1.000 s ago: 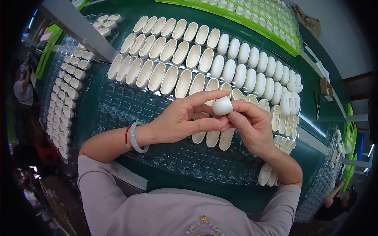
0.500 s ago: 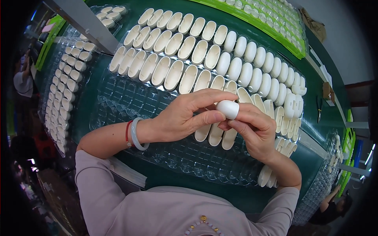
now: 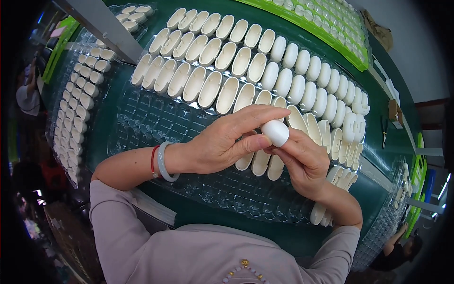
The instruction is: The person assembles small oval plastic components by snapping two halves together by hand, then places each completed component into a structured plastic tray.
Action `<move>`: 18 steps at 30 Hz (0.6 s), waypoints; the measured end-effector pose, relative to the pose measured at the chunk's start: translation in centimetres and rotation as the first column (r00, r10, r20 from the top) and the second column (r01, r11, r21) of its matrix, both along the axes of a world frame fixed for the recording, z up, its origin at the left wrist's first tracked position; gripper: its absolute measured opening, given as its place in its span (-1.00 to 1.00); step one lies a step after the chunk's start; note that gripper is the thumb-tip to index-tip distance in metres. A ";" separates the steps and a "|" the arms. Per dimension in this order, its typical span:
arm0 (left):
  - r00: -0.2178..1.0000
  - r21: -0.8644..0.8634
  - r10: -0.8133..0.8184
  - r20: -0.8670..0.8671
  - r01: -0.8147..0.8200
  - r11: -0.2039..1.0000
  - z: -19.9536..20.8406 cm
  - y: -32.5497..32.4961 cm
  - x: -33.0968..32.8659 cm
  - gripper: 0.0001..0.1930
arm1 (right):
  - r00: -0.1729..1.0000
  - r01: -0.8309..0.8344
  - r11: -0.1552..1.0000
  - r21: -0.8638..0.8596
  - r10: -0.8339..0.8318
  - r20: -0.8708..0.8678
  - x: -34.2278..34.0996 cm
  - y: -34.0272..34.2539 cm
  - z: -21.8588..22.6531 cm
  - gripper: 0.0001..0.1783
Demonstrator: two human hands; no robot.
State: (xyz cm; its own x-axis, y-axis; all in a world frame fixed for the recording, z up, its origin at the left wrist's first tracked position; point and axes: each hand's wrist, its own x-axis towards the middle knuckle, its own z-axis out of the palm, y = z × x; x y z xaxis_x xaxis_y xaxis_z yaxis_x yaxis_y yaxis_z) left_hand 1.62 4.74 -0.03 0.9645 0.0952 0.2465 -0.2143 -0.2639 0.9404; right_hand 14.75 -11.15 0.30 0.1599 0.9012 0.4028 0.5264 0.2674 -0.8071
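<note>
Between my two hands is a small white rounded plastic shell [image 3: 275, 133], its smooth domed side facing up. My left hand [image 3: 224, 139] pinches it from the left, the thumb at its lower edge and the index finger over its top. From the right, my right hand [image 3: 305, 163] grips it, with the fingers curled and partly hidden behind it. Beneath my hands lies a clear plastic blister tray [image 3: 189, 165]. Rows of cream oval half shells [image 3: 208, 90] sit beyond my left hand, hollow side up, and white domed ones [image 3: 297, 90] lie to their right.
On the left stands another clear tray with small cream cups [image 3: 86, 102]. A green-rimmed tray [image 3: 326, 45] lies at the far right. Pliers [image 3: 384, 135] and a small brown box [image 3: 395, 113] are on the right. A grey metal post [image 3: 101, 28] rises at the far left.
The white shell has tilted and turned slightly between my fingers. My right hand has rolled a little with it; the left has barely shifted. The trays look the same.
</note>
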 end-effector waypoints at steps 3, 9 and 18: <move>1.000 0.034 0.004 0.002 -0.004 0.999 0.0 0.0 0.0 -0.57 | 0.999 0.023 0.999 0.028 -0.024 0.025 -0.3 0.1 -0.1 -0.57; 1.000 0.048 -0.006 -0.002 0.006 0.999 0.0 0.0 0.0 -0.55 | 0.997 0.039 0.999 0.029 -0.041 0.066 -0.6 0.1 0.0 -0.58; 1.000 0.042 -0.005 0.002 0.005 0.999 -0.1 -0.3 -0.4 -0.49 | 0.979 0.046 0.997 0.068 -0.058 0.194 -1.1 0.3 0.0 -0.60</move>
